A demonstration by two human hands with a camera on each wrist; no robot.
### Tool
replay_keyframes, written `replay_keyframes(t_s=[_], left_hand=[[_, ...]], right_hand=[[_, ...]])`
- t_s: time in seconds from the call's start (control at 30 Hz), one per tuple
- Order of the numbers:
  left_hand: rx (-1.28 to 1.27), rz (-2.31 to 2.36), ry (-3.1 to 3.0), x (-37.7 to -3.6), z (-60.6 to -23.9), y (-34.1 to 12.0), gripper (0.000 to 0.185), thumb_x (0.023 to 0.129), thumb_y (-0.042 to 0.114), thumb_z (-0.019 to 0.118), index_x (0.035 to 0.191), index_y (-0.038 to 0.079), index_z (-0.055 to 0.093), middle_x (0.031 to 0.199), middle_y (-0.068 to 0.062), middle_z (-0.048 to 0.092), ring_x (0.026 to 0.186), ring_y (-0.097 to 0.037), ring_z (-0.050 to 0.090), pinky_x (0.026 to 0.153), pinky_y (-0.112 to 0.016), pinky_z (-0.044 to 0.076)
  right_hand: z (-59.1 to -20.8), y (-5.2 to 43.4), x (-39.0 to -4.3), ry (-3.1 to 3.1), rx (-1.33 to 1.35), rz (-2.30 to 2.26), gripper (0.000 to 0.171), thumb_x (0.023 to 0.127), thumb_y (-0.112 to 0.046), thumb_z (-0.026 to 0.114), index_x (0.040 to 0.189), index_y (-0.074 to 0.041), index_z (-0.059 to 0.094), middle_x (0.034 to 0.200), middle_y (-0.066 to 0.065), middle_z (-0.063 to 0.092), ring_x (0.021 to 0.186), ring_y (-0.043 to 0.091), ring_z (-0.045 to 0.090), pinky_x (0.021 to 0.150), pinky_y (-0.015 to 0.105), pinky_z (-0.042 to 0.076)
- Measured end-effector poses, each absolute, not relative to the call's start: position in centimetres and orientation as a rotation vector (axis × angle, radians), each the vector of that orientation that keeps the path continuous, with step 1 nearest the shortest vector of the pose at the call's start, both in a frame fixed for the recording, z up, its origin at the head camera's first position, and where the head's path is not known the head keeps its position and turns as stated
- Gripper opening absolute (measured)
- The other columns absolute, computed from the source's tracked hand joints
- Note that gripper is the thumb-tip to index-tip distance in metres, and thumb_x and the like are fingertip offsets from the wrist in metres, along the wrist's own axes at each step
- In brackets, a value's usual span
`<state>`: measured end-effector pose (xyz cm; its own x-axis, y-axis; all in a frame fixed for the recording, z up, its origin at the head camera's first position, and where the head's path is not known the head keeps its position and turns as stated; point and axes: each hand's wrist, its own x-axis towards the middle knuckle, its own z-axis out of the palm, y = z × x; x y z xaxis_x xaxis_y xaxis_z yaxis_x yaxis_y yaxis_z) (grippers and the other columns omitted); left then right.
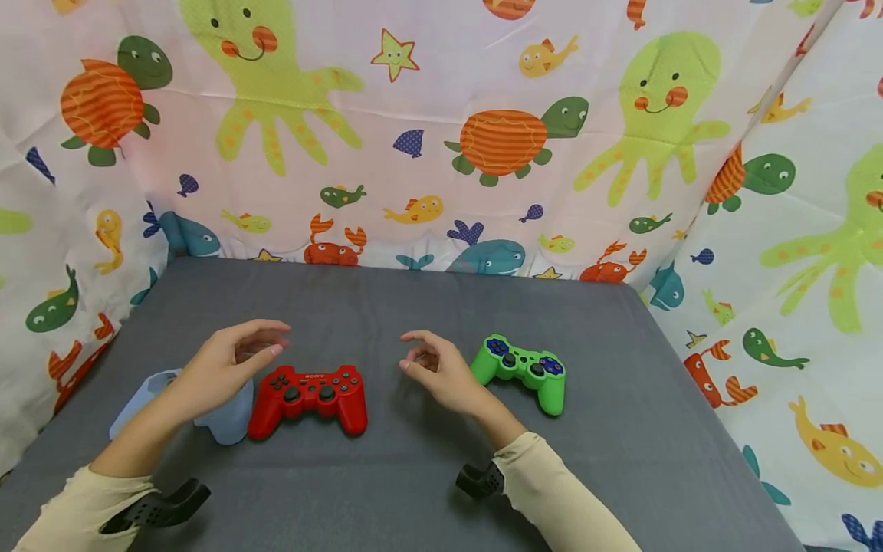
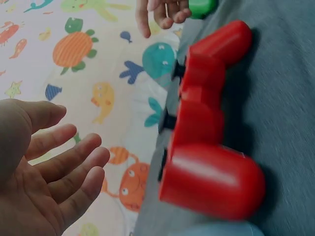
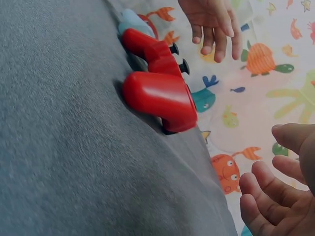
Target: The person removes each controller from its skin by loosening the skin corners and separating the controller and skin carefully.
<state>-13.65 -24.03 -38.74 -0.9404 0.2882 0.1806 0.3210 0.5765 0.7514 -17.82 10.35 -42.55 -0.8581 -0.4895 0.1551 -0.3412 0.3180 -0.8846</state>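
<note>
A red game controller (image 1: pixel 308 397) lies flat on the grey table (image 1: pixel 414 307), between both hands; it also fills the left wrist view (image 2: pixel 206 128) and shows in the right wrist view (image 3: pixel 157 86). My left hand (image 1: pixel 231 364) hovers just left of it with loosely curved fingers (image 2: pixel 64 167) and holds nothing. My right hand (image 1: pixel 438 369) hovers to its right, fingers relaxed (image 3: pixel 268 196), also holding nothing. A green controller (image 1: pixel 524 369) with blue buttons lies right of the right hand. A pale blue controller (image 1: pixel 228 418) lies partly hidden under the left hand.
A fabric backdrop (image 1: pixel 441 138) printed with sea animals closes off the back and both sides of the table. Bare grey surface stretches behind the controllers and toward the front edge.
</note>
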Motion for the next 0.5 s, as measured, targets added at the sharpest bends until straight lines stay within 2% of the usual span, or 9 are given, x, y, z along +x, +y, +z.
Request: replay_keyframes(t_s=[0.2,0.33,0.5], left_hand=[[-0.528,-1.372,-2.748,-14.3,-38.3,-22.3,0.034,0.105,0.021,0.057,0.136,0.009,0.059,0.126,-0.017,0.069,0.098,0.006,0.064,0.082,-0.02,0.054],[-0.539,-1.378,-2.743,-14.9,-38.2,-21.3,0.034,0.105,0.024,0.056,0.136,0.01,0.059,0.126,-0.014,0.07,0.103,-0.009,0.068,0.083,-0.021,0.054],[-0.565,-1.417,-2.715,-15.8,-38.1,-20.1,0.033,0.105,0.023,0.056,0.135,0.009,0.06,0.126,-0.015,0.07,0.104,-0.012,0.069,0.082,-0.022,0.053]], right_hand=[[-42.3,11.3,-18.2,2.447,-0.737,-1.612,0.037,0.099,-0.012,0.064,0.135,-0.004,0.058,0.103,0.021,0.065,0.087,0.024,0.065,0.074,0.024,0.05],[-42.1,12.0,-18.5,2.469,-0.739,-1.624,0.037,0.1,-0.012,0.064,0.135,-0.004,0.057,0.104,0.021,0.065,0.089,0.025,0.066,0.074,0.025,0.051],[-41.7,12.6,-19.0,2.495,-0.74,-1.651,0.038,0.1,-0.012,0.064,0.136,-0.003,0.056,0.105,0.021,0.066,0.089,0.03,0.066,0.075,0.026,0.052]])
